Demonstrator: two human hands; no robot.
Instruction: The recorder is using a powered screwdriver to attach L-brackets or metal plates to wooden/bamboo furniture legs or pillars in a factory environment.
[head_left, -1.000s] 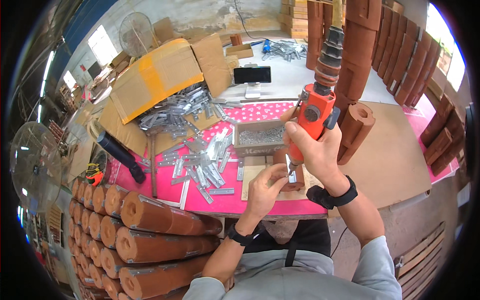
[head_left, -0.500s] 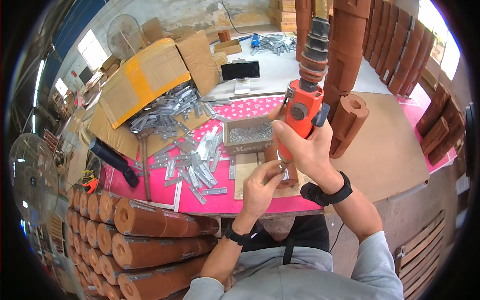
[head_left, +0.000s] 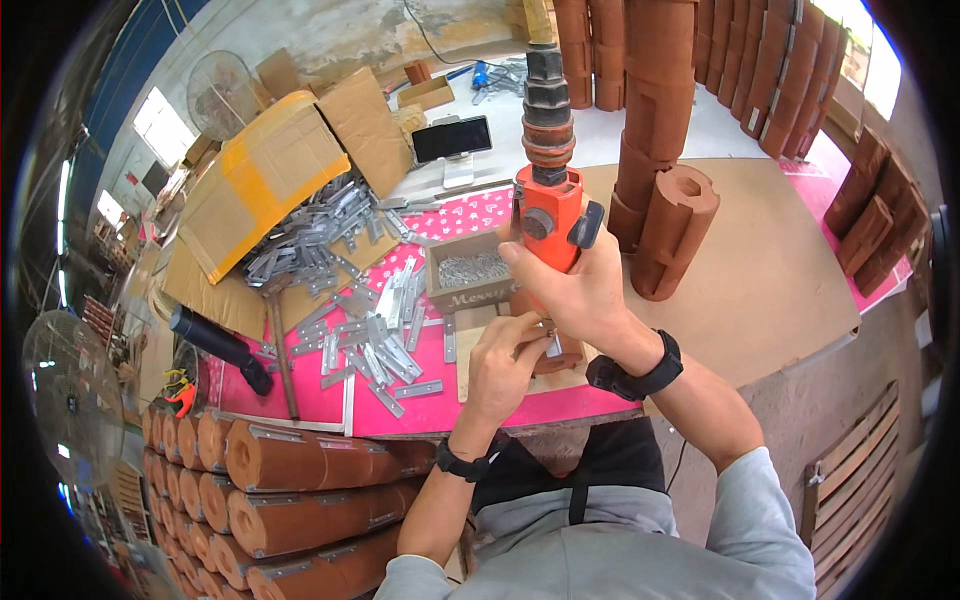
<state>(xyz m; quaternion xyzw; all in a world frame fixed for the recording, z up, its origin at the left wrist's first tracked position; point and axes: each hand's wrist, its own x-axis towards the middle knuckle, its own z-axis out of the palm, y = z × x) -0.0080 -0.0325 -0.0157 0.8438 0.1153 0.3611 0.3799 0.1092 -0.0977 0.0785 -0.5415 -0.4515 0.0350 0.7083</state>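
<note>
My right hand (head_left: pixel 572 290) grips an orange power screwdriver (head_left: pixel 548 205) held upright, tip down over a brown wooden piece (head_left: pixel 560 352) lying on a pale board (head_left: pixel 470 368). My left hand (head_left: pixel 505 358) pinches near the tool's tip, fingers closed on the metal bracket and wooden piece there; what it pinches is mostly hidden. A small cardboard box of screws (head_left: pixel 465 277) sits just behind the hands on the pink tablecloth (head_left: pixel 320 385).
Several metal brackets (head_left: pixel 375 335) are strewn left of the hands. Brown wooden pieces stand at the right (head_left: pixel 675 230) and lie stacked at the lower left (head_left: pixel 290 470). Cardboard boxes (head_left: pixel 265 180), a phone on a stand (head_left: pixel 452 140) and a black torch (head_left: pixel 215 345) lie behind.
The view has shifted and the screwdriver now stands more upright over the wooden piece. Both hands stay together at the tool's tip.
</note>
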